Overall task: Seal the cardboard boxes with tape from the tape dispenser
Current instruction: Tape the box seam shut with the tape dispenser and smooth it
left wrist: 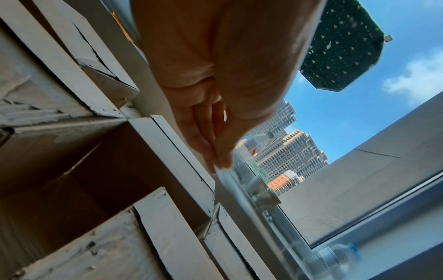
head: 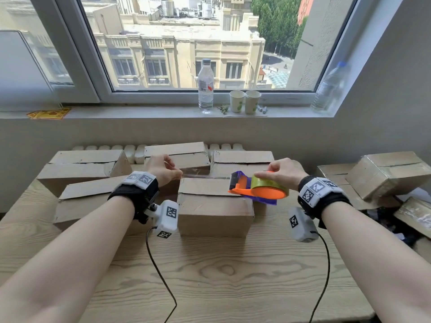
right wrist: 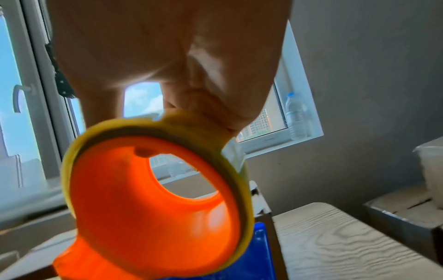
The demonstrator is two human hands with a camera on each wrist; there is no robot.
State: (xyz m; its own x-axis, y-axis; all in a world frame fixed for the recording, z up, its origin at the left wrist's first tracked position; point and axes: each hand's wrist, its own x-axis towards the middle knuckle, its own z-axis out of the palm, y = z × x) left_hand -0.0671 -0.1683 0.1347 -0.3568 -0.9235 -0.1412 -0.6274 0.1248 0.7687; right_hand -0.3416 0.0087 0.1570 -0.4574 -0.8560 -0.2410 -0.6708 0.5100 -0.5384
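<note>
An orange and blue tape dispenser (head: 256, 186) with a yellowish tape roll (right wrist: 206, 132) hovers over the right end of a small cardboard box (head: 214, 206) in the middle of the table. My right hand (head: 282, 171) grips the roll from above. A clear strip of tape (head: 203, 175) runs left from the dispenser along the box's far edge. My left hand (head: 163, 170) pinches the free end of the tape (left wrist: 223, 170) between thumb and fingers, above the box's left corner.
Several more cardboard boxes (head: 81, 166) crowd the back and left of the wooden table (head: 221, 276), with others stacked at the right (head: 387, 173). Water bottles (head: 205, 86) and two paper cups (head: 245, 101) stand on the windowsill. Cables trail from both wrist cameras.
</note>
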